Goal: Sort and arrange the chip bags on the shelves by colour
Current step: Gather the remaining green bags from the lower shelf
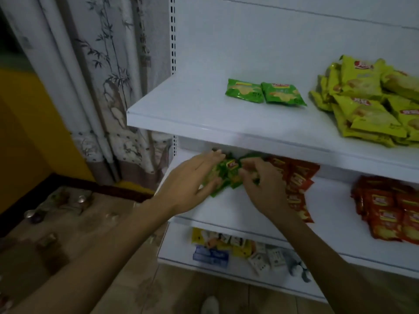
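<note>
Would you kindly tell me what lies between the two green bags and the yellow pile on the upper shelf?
Nothing: the head view shows only bare white shelf between the green bags and the yellow pile.

You've got three shelves (181, 116) in frame. Upper centre: two green bags (244, 90), side by side. Upper right: one yellow-green pile (367, 105), too many to count. Right: two red heaps (390, 209). Centre: one green bunch (226, 175), number unclear. Lower centre: mixed packets (256, 254), uncounted.
</note>
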